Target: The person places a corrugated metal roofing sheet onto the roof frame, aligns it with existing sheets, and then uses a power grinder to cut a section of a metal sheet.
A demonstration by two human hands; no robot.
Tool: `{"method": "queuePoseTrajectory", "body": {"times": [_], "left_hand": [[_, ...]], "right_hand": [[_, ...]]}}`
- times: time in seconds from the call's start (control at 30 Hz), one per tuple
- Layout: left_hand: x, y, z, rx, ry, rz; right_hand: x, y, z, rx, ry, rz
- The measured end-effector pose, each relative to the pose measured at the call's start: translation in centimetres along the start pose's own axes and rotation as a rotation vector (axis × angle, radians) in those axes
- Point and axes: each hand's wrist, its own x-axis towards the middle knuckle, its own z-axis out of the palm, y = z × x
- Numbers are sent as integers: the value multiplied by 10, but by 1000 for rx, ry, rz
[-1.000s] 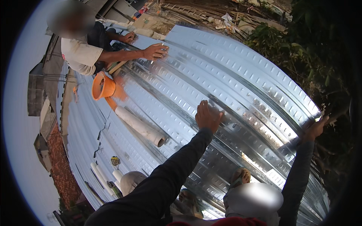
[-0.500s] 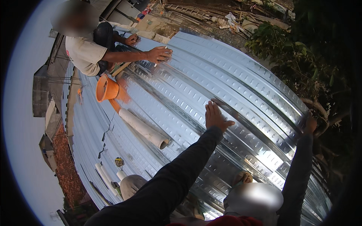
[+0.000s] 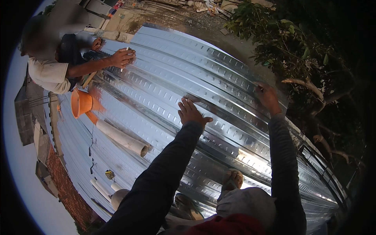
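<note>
My left hand (image 3: 192, 113) lies flat on a ribbed, shiny metal roofing sheet (image 3: 164, 88), thumb spread from the fingers. At that sheet's right edge, my right hand (image 3: 269, 100) has its fingers curled over the rim, partly in shade. Both arms are in long dark sleeves. Across the sheet to the far left, a crouching person rests one hand (image 3: 122, 58) on the metal, with a thin white stick between the fingers. That person's other hand (image 3: 97, 44) is near the far end of the sheet.
An orange bucket (image 3: 81, 102) and a pale rolled tube (image 3: 121, 137) sit left on the roof. Nearer are a yellow-black tape measure (image 3: 109, 174) and white pipes (image 3: 101, 189). My sandalled foot (image 3: 232, 179) stands on the metal. Tree branches (image 3: 305, 84) border the right edge.
The view has swung, shifting the roof leftward in the picture. My right hand has come inward along the sheet's edge, closer to my left hand, which stays flat on the metal.
</note>
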Motion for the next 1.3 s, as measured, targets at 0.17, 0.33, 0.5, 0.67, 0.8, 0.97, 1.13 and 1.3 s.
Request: {"method": "queuePoseTrajectory", "body": {"times": [0.17, 0.33, 0.5, 0.67, 0.8, 0.97, 1.13, 1.3], "left_hand": [[8, 0, 3, 64, 7, 5], [7, 7, 3, 31, -23, 9], [8, 2, 2, 12, -18, -20], [9, 2, 4, 8, -13, -15], [10, 1, 4, 10, -29, -5], [11, 1, 5, 51, -8, 6], [13, -2, 13, 67, -10, -6], [16, 7, 14, 141, -19, -26]], "right_hand": [[58, -31, 16, 25, -273, -142], [100, -38, 52, -39, -507, -95], [119, -54, 50, 8, -589, -43], [122, -87, 50, -273, -263, -67], [122, -84, 59, -364, -248, -155], [117, -69, 47, -453, -219, -254], [106, -72, 75, -451, -78, -274], [78, -27, 65, -443, -15, -170]]}}
